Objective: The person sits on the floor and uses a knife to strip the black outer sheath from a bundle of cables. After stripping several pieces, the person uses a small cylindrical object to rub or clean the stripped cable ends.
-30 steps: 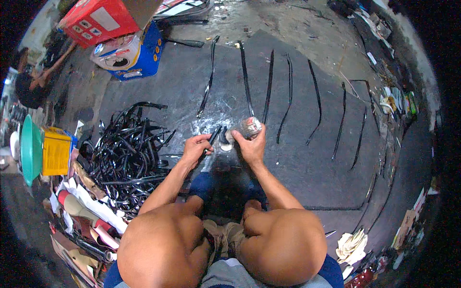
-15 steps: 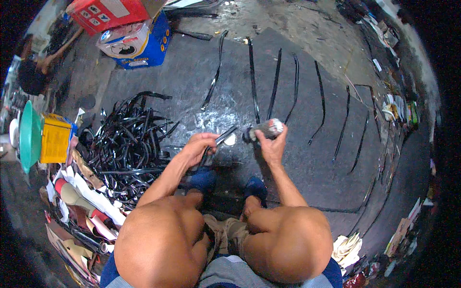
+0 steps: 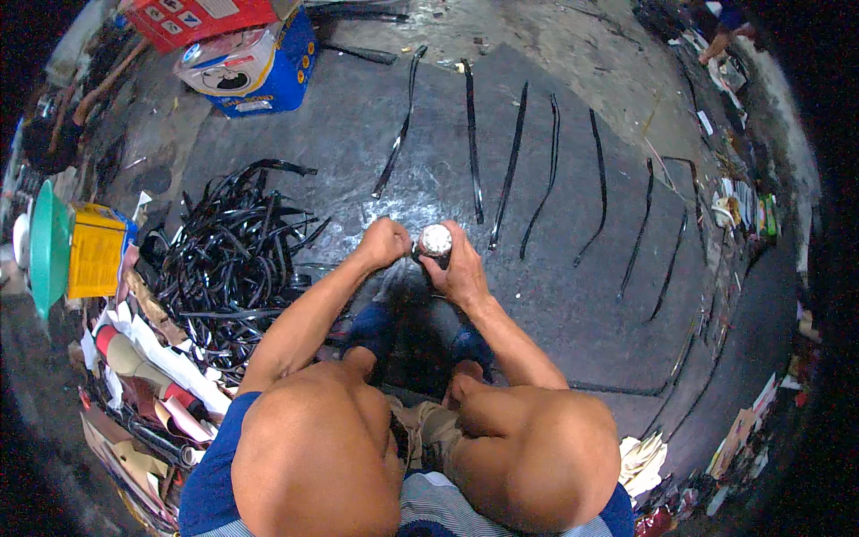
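My left hand (image 3: 386, 242) is closed above the dark mat, between a tangled heap of black strips and my right hand. The black strip it gripped a moment earlier is mostly hidden behind its fingers now. My right hand (image 3: 462, 266) is wrapped round a stubby cylinder (image 3: 436, 240) with a crusted whitish end, which now points up at me. Its dark, narrower end is hidden beneath. The two hands are almost touching. The heap of black strips (image 3: 242, 259) lies left of my left hand, and several single strips, such as one long strip (image 3: 472, 148), are laid apart ahead.
A blue box (image 3: 277, 85) with a red box (image 3: 201, 20) on it stands far left. Nearer left are a yellow box (image 3: 94, 255), a green basin (image 3: 46, 251) and piled scraps (image 3: 161, 376). A cream cloth-like bundle (image 3: 642, 461) lies by my right knee. Clutter lines the right edge.
My right hand has moved left, toward my left hand, turning the cylinder so its whitish end faces up. My left hand has risen slightly, and its strip has gone from sight.
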`<state>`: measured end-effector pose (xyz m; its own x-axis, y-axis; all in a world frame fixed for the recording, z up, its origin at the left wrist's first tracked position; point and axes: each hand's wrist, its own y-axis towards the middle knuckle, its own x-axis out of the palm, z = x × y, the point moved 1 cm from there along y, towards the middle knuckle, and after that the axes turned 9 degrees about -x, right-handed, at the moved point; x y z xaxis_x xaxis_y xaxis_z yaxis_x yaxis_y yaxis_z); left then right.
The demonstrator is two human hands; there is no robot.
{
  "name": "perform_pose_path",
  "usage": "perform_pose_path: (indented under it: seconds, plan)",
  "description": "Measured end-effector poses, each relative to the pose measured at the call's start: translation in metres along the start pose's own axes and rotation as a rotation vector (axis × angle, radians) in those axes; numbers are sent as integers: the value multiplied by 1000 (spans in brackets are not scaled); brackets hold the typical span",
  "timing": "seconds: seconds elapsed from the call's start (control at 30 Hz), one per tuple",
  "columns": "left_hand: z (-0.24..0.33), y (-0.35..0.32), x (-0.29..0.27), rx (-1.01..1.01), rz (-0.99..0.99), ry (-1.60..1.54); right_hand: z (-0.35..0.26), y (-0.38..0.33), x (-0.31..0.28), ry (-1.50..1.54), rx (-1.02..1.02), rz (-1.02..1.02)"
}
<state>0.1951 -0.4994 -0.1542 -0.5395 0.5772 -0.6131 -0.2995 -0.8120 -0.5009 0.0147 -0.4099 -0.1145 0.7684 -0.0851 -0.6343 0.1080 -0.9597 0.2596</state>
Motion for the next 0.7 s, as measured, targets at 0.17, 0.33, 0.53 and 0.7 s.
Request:
perform_pose_path:
  seconds: [0.17,0.33,0.53,0.7]
  plan:
    - [1,-25,6,592,210,-236,-11,0,2,39,-48,-17]
    - [21,-35,14,479,109,-338,44,-18,16,184,483,-17]
    - [25,-36,9,518,145,-304,66,-8,36,579,767,56]
    - [21,-33,11,521,164,-266,43,-5,8,984,670,316]
